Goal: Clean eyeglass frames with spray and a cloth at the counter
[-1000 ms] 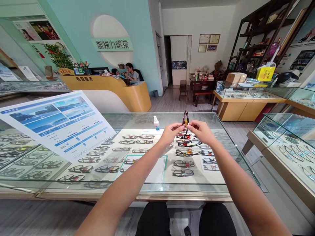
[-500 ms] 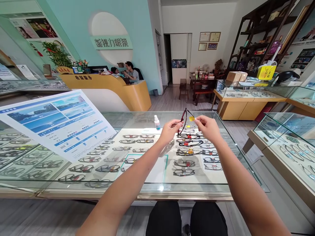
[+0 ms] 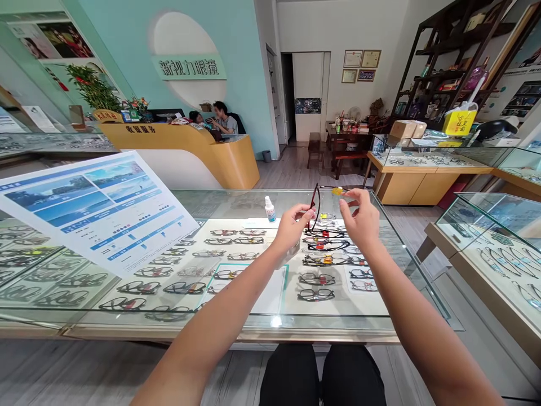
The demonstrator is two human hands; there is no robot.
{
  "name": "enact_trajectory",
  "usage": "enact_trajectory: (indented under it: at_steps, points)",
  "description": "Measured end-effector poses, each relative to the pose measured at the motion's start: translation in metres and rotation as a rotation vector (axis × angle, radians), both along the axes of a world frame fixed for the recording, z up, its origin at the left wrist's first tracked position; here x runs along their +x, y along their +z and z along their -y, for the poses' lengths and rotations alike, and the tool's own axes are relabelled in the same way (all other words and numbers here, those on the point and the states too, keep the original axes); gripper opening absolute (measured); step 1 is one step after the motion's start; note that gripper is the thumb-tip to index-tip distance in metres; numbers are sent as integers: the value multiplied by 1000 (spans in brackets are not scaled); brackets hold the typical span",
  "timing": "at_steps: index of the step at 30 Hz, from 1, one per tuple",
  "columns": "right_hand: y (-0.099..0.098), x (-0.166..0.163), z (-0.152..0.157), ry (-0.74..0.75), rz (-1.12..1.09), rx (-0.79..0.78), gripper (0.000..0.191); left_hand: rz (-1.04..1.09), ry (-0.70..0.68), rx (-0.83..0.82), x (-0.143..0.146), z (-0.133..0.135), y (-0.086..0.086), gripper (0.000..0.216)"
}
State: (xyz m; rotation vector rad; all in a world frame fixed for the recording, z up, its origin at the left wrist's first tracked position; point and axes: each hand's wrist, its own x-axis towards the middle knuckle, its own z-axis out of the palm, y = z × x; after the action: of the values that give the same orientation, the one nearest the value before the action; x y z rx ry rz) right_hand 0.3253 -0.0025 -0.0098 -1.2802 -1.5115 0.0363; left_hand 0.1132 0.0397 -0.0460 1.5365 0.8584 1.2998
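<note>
In the head view, the left hand (image 3: 292, 228) is pinching the dark red glasses (image 3: 313, 198) between thumb and fingers, holding them above the display case (image 3: 220, 200). Right of that grip, the right hand (image 3: 364, 217) is hovering beside the yellow tag (image 3: 337, 191), thumb and fingers parted; whether it's touching the temple, I cannot tell. A spray bottle (image 3: 270, 211) is standing left of the grip.

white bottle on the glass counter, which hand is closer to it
Left. The left hand is just to the right of the white bottle in the picture, holding the glasses; the right hand is farther right, beyond them.
</note>
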Motion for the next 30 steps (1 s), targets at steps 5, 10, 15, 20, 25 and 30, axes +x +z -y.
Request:
enact_trajectory:
  at_steps: [5,10,15,20,25,30]
  points:
    - [-10,-17,1,139,26,-130,35,-13,-21,42,5,8,3,43]
    - [-14,-20,0,152,42,-164,31,-51,-43,97,8,12,1,40]
    - [-19,-17,-5,77,-16,-119,44,80,23,18,8,9,5,50]
    - [-25,-13,-12,-95,94,50,67,210,101,-44,5,3,9,59]
    - [-26,-13,-11,-150,240,-100,24,314,206,-53,-2,-2,15,60]
    - [-28,-13,-10,-171,317,-126,27,287,221,-72,-5,-5,16,58]
